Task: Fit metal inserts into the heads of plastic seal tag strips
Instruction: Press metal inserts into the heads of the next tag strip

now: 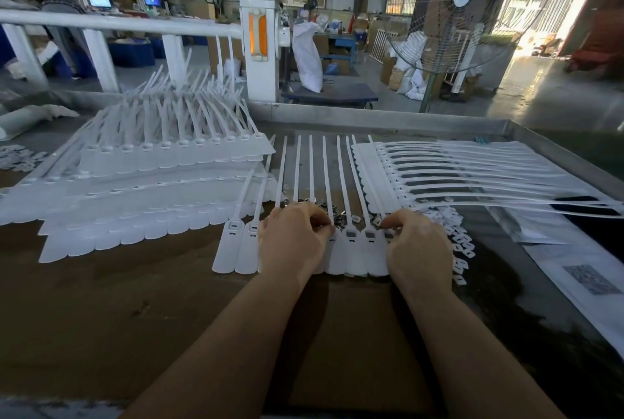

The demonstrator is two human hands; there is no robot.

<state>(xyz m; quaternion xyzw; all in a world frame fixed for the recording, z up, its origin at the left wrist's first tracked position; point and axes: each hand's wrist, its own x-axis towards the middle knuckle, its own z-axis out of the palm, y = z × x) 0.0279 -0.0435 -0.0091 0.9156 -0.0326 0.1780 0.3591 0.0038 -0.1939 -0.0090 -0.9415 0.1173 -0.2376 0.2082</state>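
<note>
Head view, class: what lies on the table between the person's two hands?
In the head view, between the left hand and right hand lie white seal tag heads side by side, with small metal inserts scattered just beyond them.

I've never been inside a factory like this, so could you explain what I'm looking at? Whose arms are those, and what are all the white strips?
This is a single picture from a camera worn on a worker's head, looking down at their own two bare arms. The left hand and right hand rest on a row of white plastic seal strips lying on a brown table. Their fingers are curled at the strips' heads, by a heap of small metal inserts; what exactly they pinch is too small to tell. Stacks of more strips lie to the left and right. A big fan stands behind.
</note>
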